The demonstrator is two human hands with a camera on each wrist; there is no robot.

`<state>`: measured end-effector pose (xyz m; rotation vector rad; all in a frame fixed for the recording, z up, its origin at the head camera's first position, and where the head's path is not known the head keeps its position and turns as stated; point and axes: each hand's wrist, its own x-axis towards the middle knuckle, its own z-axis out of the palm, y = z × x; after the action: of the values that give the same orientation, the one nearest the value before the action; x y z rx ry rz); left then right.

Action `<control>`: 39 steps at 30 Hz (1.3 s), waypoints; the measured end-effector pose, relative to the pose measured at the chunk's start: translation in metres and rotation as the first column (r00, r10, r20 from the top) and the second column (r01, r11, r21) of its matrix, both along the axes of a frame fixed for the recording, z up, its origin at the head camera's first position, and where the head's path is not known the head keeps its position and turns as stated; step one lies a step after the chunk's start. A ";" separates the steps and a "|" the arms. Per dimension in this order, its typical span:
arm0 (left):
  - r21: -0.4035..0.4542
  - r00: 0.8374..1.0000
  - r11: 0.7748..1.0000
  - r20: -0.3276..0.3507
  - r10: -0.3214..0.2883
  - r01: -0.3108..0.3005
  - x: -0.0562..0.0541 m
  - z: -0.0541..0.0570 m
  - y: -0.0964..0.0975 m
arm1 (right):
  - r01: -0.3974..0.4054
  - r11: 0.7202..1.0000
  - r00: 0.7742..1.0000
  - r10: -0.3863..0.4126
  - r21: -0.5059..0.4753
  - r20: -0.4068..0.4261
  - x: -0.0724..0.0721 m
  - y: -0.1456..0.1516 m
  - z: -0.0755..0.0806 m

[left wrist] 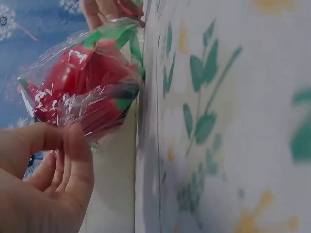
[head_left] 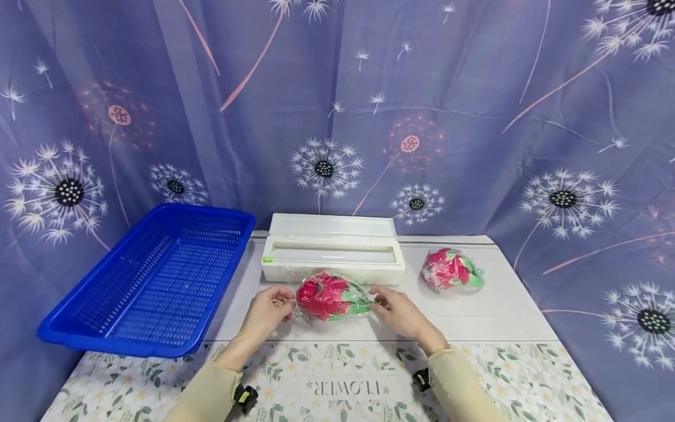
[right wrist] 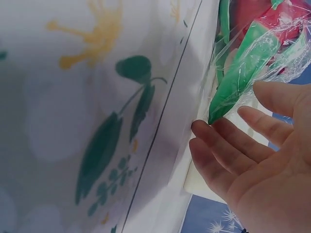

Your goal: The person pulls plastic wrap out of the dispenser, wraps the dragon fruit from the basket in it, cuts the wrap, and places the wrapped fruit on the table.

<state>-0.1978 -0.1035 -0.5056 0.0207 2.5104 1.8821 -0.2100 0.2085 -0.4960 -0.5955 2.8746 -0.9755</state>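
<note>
A dragon fruit (head_left: 323, 296), pink-red with green tips, lies on the table wrapped in clear cling film (left wrist: 80, 104). At its left end my left hand (head_left: 270, 309) pinches the edge of the film between thumb and forefinger. My right hand (head_left: 396, 310) is at the green end, its fingers (right wrist: 221, 145) loosely bent and touching or nearly touching the green tip (right wrist: 243, 73). Just behind the fruit stands a white cling film box (head_left: 332, 274) with its lid (head_left: 332, 225) raised and a film roll (head_left: 332, 256) inside.
A second wrapped dragon fruit (head_left: 450, 269) lies at the right on the white table surface (head_left: 495, 310). To the left stands a blue perforated plastic basket (head_left: 224, 287). A flowered cloth (head_left: 295, 375) covers the front; a dandelion-print curtain (head_left: 295, 117) hangs behind and at both sides.
</note>
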 end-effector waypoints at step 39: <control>-0.687 0.790 0.725 -0.419 -0.448 0.048 0.030 0.012 0.007 | 0.031 1.000 0.999 -0.031 -0.002 0.029 0.000 -0.009 0.001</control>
<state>-0.1681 -0.0969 -0.4933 1.0164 3.1603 0.8754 -0.2096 0.1999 -0.4949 -0.5339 2.8665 -0.9834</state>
